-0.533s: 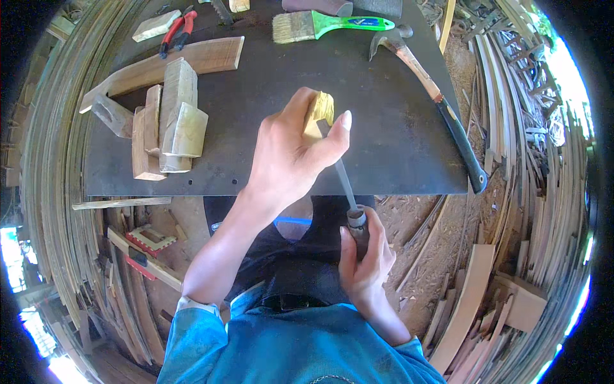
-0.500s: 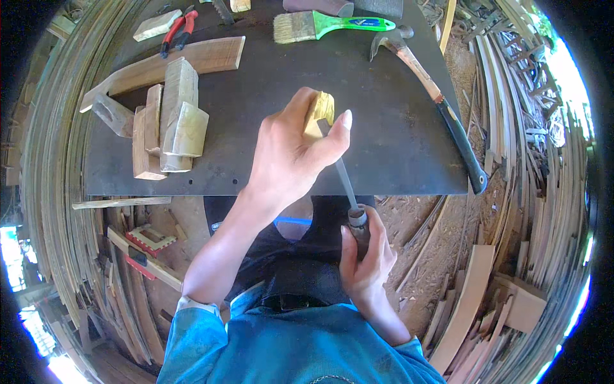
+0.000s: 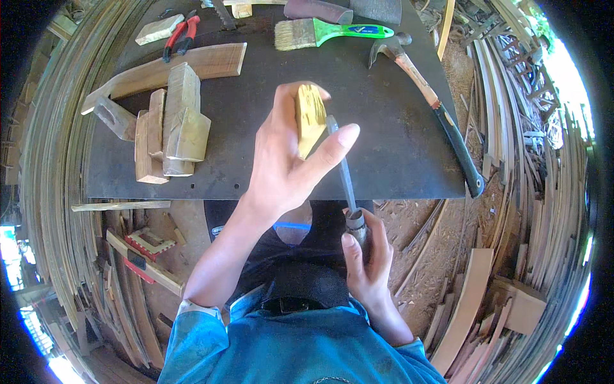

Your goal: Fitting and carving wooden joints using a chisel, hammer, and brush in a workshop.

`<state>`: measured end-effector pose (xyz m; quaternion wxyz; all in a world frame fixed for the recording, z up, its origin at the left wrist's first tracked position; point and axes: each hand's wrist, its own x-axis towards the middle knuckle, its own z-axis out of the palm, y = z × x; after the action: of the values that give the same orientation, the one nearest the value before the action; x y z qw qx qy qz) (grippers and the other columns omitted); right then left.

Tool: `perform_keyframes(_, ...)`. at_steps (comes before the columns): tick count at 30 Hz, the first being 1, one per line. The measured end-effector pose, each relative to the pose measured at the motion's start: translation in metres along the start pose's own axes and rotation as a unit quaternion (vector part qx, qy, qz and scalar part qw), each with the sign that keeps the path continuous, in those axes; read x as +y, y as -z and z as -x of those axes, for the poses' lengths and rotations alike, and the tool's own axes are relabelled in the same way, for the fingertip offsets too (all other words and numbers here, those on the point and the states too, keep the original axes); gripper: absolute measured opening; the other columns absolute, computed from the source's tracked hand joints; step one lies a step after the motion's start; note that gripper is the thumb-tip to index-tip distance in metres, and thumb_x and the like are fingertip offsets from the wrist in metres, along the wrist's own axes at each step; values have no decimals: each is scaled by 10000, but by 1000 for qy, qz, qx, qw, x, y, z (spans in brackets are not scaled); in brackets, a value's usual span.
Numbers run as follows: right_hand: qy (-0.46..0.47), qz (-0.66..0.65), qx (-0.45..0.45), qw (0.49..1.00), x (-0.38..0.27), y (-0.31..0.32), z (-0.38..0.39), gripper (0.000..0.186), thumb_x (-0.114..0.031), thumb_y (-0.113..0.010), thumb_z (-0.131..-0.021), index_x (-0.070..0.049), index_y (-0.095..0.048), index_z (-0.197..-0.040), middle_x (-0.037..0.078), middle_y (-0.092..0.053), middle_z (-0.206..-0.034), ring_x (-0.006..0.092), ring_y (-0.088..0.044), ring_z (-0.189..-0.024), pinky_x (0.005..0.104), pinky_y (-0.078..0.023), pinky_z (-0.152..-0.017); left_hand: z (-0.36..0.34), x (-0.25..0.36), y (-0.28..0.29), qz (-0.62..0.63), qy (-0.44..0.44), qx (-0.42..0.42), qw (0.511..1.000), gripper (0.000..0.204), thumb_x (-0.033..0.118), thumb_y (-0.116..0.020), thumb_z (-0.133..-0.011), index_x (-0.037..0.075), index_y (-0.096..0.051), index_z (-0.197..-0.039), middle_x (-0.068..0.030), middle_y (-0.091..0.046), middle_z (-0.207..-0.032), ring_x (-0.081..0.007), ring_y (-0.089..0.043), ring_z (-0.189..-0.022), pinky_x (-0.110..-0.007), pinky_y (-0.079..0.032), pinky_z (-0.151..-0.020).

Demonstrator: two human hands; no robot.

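Above the dark bench top (image 3: 396,153), my left hand (image 3: 275,153) has its fingers wrapped behind a yellow wooden block (image 3: 310,114), whose top face looks roughly carved. My left thumb lies across a long flat steel chisel blade (image 3: 347,182), whose tip is beside the block's right side; whether they touch I cannot tell. Below the bench's front edge, my right hand (image 3: 368,262) grips the chisel's dark round handle (image 3: 358,233), thumb on it, the blade pointing up and away from me.
Wooden blocks (image 3: 182,128) and a curved board (image 3: 217,61) lie left. Red pliers (image 3: 189,31), a green-handled brush (image 3: 332,32) and a saw blade (image 3: 224,13) lie at the back; a hammer (image 3: 419,83) lies right. Wooden strips (image 3: 543,243) surround the bench, shavings on the ground.
The yellow block has shifted left and slightly up and shows more of its face. My left thumb has moved right, uncovering the blade's tip. My right hand has moved slightly down.
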<state>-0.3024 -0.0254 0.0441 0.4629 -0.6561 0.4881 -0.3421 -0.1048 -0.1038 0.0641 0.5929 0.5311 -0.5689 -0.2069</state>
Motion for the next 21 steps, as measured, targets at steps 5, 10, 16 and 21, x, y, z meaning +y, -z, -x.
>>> perform_keyframes(5, -66, -86, -12, 994, 8, 0, 3, 396, -210, -645, -984, 33, -541, -1280, 55, -626, -857, 93, -541, -746, 263, -476, -696, 0, -5, -2, 56, 67, -20, 996, 643, 425, -686, -935, -32, -408, -1293, -173, -592, -1026, -229, -625, -925, -350, -498, -822)
perform_keyframes(10, -77, -101, -15, 992, 8, 2, 3, 398, -207, -651, -981, 30, -541, -1281, 42, -608, -841, 85, -518, -733, 259, -464, -685, 1, -4, -4, 91, 66, -26, 993, 701, 447, -691, -931, -37, -380, -1330, -184, -573, -1077, -246, -611, -990, -362, -488, -865)
perform_keyframes(16, -52, -53, -29, 997, -2, 4, -2, 395, -187, -649, -976, 34, -542, -1284, 59, -630, -863, 92, -539, -749, 268, -475, -696, 1, 0, 1, 11, 52, -52, 997, 816, 488, -768, -858, -32, -374, -1347, -212, -519, -1192, -270, -575, -1094, -387, -483, -916)
perform_keyframes(21, -31, -42, -27, 998, -3, 1, -2, 398, -176, -659, -970, 39, -542, -1284, 100, -656, -908, 117, -577, -776, 280, -493, -725, 3, -1, -2, 40, 49, -15, 998, 802, 475, -810, -826, -46, -399, -1276, -171, -582, -1099, -243, -619, -1005, -357, -498, -874)
